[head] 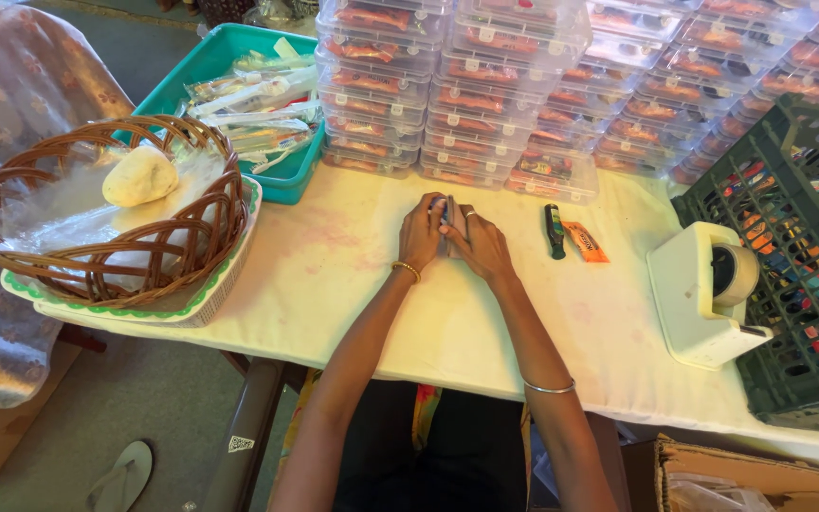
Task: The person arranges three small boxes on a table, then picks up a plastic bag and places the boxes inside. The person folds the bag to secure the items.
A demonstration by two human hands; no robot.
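Both of my hands meet at the middle of the white-covered table (353,303). My left hand (421,235) and my right hand (479,245) press together around a small flat packet (449,220), mostly hidden between the fingers. A gold bangle is on my left wrist and a silver one on my right forearm. Just right of my hands lie a small dark green bottle-shaped item (555,230) and an orange sachet (585,242).
Stacks of clear lidded boxes (523,85) line the far edge. A teal tray of wrapped items (248,104) and a wicker basket (106,204) with a pale lump sit left. A white tape dispenser (703,294) and green crate (798,265) stand right.
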